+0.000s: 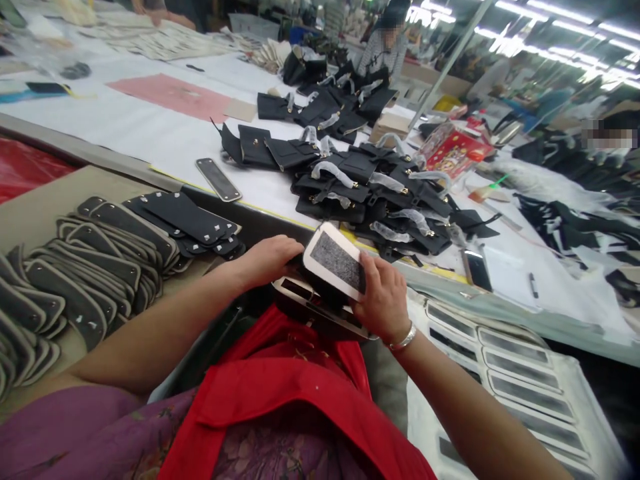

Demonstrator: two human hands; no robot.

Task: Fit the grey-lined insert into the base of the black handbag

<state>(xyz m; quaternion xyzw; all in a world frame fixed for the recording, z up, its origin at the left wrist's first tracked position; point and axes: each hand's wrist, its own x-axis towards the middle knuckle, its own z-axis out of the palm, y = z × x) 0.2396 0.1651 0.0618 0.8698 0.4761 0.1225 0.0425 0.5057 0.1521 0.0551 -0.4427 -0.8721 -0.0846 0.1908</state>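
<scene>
In front of my red apron, a small black bag (320, 290) is tipped so that its pale-bordered end panel (336, 257), with a dark grey rectangle in the middle, faces up. My right hand (385, 293) grips the panel's right edge, thumb and fingers closed round it. At the bag's left upper side is my left hand (275, 259), its fingers bent against the black material and partly hidden. Beneath the panel, a dark opening (295, 288) with a pale rim shows over my lap.
Stacked dark panels with pale edges (95, 267) and black panels (185, 217) lie left. One loose panel (219, 179) is on the white table (165, 143). Black bags with wrapped handles (345, 173) pile ahead. Right are rows of dark strips (530, 383) and a phone (477, 269).
</scene>
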